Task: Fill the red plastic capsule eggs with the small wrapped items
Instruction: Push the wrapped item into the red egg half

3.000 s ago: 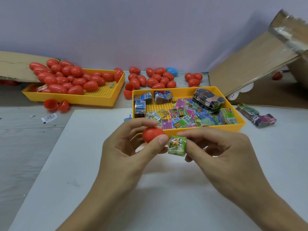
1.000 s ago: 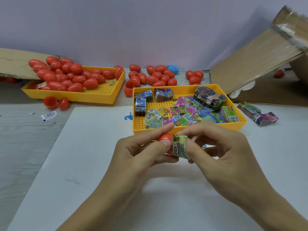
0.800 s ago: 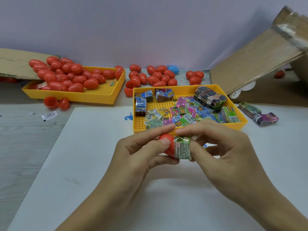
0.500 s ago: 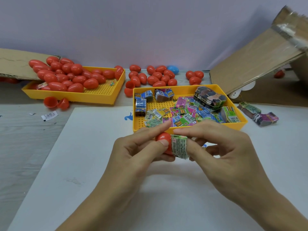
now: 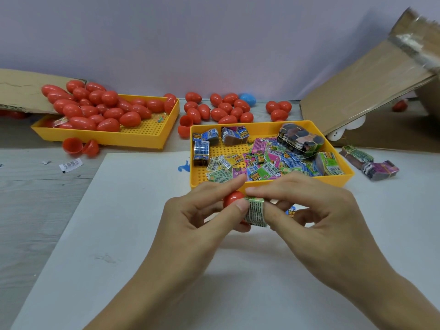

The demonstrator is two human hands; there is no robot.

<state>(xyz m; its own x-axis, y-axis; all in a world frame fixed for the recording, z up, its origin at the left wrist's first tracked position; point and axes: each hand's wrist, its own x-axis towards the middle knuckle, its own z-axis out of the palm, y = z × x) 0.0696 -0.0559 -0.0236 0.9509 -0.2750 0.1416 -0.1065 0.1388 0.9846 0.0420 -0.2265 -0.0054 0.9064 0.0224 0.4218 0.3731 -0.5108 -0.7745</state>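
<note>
White bench [image 5: 119, 234]: near yellow plastic tray [image 5: 271, 184] holds wrapped packets; far tray [image 5: 142, 139] red eggs. Left hand [image 5: 190, 225] grip pinches red capsule half [image 5: 232, 198]; right hand [image 5: 316, 215] pinches green wrapped packet [image 5: 256, 211] against it.

Tray of eggs [image 5: 142, 136] far left, tray of wrapped items [image 5: 342, 173] behind the hands, cardboard [image 5: 362, 91] right

free: white sheet [image 5: 133, 234] L of hands | block: yellow tray [image 5: 266, 185] just ahead

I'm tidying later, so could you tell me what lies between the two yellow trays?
In the head view, two open red egg halves sit between the left tray and right tray.
</note>
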